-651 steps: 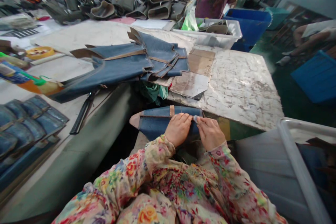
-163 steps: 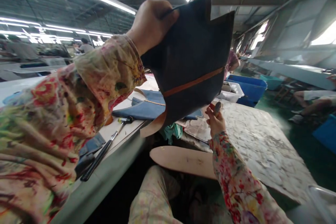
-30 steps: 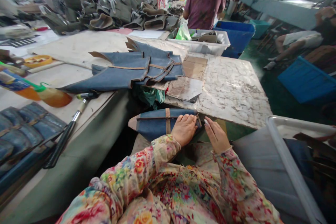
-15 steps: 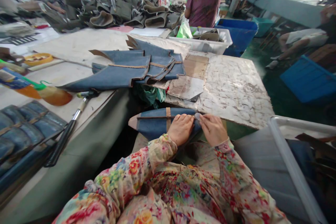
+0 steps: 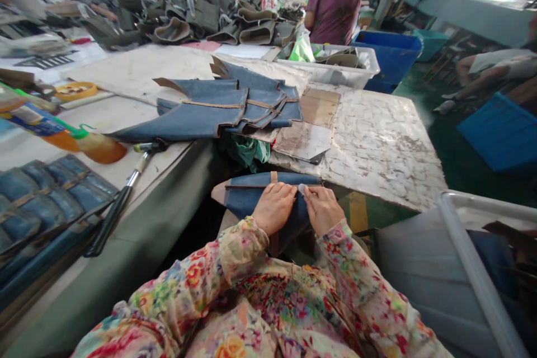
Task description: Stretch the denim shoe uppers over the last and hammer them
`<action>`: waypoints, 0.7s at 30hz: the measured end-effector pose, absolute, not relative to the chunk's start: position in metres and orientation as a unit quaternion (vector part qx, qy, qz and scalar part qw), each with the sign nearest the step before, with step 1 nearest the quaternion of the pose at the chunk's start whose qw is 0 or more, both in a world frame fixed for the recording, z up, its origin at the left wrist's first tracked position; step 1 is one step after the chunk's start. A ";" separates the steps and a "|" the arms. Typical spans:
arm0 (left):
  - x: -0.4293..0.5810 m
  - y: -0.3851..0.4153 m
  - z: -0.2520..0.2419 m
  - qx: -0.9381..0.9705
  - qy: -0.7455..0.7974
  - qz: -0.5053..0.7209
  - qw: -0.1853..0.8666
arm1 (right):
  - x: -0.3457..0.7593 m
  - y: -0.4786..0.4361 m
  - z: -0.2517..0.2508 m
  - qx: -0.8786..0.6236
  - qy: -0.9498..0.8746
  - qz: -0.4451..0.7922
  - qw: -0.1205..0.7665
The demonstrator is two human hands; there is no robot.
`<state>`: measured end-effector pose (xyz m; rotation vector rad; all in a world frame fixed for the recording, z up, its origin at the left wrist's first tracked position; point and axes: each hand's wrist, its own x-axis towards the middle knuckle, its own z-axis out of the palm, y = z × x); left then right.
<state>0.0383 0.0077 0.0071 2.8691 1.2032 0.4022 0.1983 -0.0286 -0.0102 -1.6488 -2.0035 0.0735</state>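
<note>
Across my lap lies a blue leather boot upper (image 5: 243,201) with a pale pointed left end, a tan cross strip and a dark lengthwise seam. My left hand (image 5: 276,208) grips it just right of the strip, fingers curled over the seam. Close beside it, my right hand (image 5: 323,207) pinches at the same seam, fingers pressed together. A greyish cover or small piece (image 5: 301,189) shows at its fingertip; which one I cannot tell. Both hands hide part of the seam. More blue uppers (image 5: 205,114) lie stacked on the table ahead.
A black-handled hammer (image 5: 121,201) lies on the left table near a bottle of amber liquid (image 5: 100,145) and folded blue pieces (image 5: 54,190). A scuffed board (image 5: 377,140) extends ahead right. A grey bin (image 5: 465,257) stands at my right. A person in purple (image 5: 333,3) stands beyond.
Both hands have slid left along the seam, closer to the tan strip, uncovering more of the upper's right end. The whole view has shifted slightly.
</note>
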 end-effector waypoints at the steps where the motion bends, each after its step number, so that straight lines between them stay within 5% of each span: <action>1: 0.034 0.008 0.008 0.914 0.386 0.123 0.000 | 0.193 -0.027 -0.009 -0.607 -0.749 0.029 0.266; 11: -0.009 -0.004 0.007 0.880 0.450 0.149 -0.007 | 0.166 -0.013 -0.006 -0.574 -0.781 0.050 0.242; 21: -0.024 -0.018 -0.002 0.871 0.467 0.151 -0.016 | 0.188 0.000 -0.008 -0.505 -0.786 0.223 0.278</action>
